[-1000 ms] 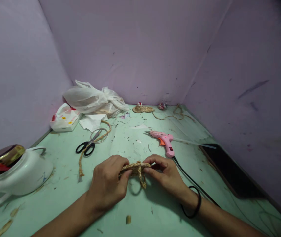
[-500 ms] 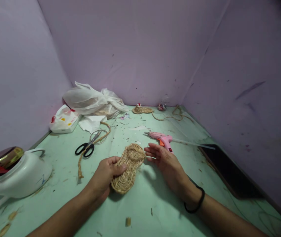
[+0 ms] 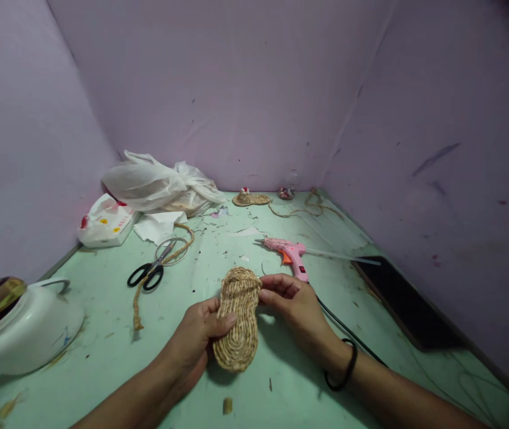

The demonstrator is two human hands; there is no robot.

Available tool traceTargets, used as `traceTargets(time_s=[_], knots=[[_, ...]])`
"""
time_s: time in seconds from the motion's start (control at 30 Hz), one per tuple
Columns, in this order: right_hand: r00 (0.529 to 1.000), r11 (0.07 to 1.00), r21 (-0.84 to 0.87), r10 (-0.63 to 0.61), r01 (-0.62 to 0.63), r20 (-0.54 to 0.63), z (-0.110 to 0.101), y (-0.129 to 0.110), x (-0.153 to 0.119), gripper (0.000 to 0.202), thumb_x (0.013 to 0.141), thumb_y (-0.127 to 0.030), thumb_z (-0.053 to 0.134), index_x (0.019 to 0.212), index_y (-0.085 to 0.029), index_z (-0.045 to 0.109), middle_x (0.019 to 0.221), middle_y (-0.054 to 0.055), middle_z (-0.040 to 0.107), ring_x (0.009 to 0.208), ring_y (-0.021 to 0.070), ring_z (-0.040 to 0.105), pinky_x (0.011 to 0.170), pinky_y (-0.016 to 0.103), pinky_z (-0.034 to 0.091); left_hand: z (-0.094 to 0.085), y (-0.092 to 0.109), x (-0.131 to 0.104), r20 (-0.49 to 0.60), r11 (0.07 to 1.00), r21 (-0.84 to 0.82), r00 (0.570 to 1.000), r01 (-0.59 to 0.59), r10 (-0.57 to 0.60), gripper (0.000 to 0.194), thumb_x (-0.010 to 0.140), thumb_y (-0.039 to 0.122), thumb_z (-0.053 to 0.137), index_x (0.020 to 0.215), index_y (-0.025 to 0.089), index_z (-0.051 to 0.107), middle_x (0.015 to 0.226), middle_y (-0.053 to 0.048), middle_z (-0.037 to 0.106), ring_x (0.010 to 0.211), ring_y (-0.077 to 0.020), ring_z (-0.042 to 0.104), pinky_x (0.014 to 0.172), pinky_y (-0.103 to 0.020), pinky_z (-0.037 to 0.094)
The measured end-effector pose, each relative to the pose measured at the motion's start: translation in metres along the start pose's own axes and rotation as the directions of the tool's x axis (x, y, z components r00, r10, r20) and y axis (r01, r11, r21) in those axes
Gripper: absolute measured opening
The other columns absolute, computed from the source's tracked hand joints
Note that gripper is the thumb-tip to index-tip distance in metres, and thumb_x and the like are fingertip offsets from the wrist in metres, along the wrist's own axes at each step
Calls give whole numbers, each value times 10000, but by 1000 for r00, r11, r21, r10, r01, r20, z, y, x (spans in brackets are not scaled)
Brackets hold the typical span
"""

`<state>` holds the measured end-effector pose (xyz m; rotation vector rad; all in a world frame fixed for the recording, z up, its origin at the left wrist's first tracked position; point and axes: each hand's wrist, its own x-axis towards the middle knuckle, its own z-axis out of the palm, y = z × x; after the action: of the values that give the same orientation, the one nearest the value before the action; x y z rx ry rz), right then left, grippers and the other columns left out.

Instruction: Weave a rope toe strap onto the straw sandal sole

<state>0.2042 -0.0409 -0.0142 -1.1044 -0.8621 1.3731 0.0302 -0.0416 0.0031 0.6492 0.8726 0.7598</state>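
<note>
A small slipper (image 3: 240, 333) of coiled straw rope, with a woven band across its toe end, is held just above the green table. My left hand (image 3: 203, 333) grips its left edge, thumb on top and fingers beneath. At the upper right side of the slipper, my right hand (image 3: 292, 301) pinches the edge near the band between thumb and fingers. Just beyond that hand lies a pink glue gun (image 3: 287, 250) with an orange trigger and a clear glue stick in its back. Black-handled scissors (image 3: 151, 271) rest to the left, over a piece of braided rope (image 3: 137, 307).
A finished-looking straw slipper (image 3: 254, 199) with a red and white trim sits at the back, beside a jar of beads (image 3: 286, 192). White plastic bag (image 3: 156, 182), tissue pack (image 3: 109, 223) and white pot (image 3: 35, 328) line the left. A dark flat tablet-like thing (image 3: 406, 304) lies right.
My right hand has closed from spread fingers to a pinch on the slipper's edge. The slipper has turned more upright toward me, and the view has shifted slightly.
</note>
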Motion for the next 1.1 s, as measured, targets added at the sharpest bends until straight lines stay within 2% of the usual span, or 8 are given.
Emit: traceTargets(time_s=[0.3,0.53,0.6,0.7,0.77,0.87,1.0,1.1], knots=[[1000,997,-71,19,-20,-6,6,2,-5,298,571,-248,765,785,-151,581,651,9,655,576,127,606,577,278,495,8,-8,1,-60,991,118,996,-56,63,388,482,187,790,812,101,604,685,-59,685,639,-184,634,644,-289,487],[998,971,-235,45,-36,33,-1,4,1,314,637,-280,679,863,-177,487,602,-20,614,530,128,581,539,278,474,4,-2,6,-126,906,410,990,105,-58,251,625,328,670,590,114,543,484,-37,603,349,-94,501,354,-200,386],[998,888,-459,5,20,55,-5,2,1,283,668,-298,640,886,-178,505,652,9,630,577,161,597,566,318,481,3,-3,7,-144,851,508,987,134,-69,224,651,309,632,562,135,522,397,-9,559,288,-87,452,308,-187,338],[981,552,-817,-178,167,79,-14,-4,0,394,684,-335,642,1038,-195,536,891,72,648,726,224,608,672,415,480,0,-2,10,-152,755,620,977,213,-150,224,688,275,560,509,162,486,292,24,477,222,-78,375,267,-169,254],[939,400,-862,-271,310,212,-19,-9,0,534,670,-358,675,1154,-223,495,1094,98,590,929,269,572,802,462,448,-2,1,11,-129,725,654,976,218,-178,215,694,248,531,500,171,482,270,43,440,213,-70,338,265,-164,228],[869,458,-741,-309,491,386,-23,-17,0,593,677,-361,689,1205,-241,446,1229,98,505,1131,269,463,936,440,387,-1,5,8,-108,722,685,994,94,-27,189,693,221,530,514,177,489,276,68,409,233,-61,315,282,-165,213],[849,555,-674,-483,488,216,-14,-17,-10,183,760,-302,618,917,-242,546,953,60,593,901,214,568,803,368,464,4,9,1,-165,769,638,969,-36,182,222,690,221,561,504,191,442,310,76,414,280,-62,343,322,-177,244],[842,565,-636,-452,525,294,1,-8,-22,132,775,-255,601,906,-242,589,918,54,621,897,206,581,808,345,468,7,5,-4,-125,774,627,968,-93,218,192,712,273,564,559,185,488,378,61,466,330,-80,402,361,-194,296]])
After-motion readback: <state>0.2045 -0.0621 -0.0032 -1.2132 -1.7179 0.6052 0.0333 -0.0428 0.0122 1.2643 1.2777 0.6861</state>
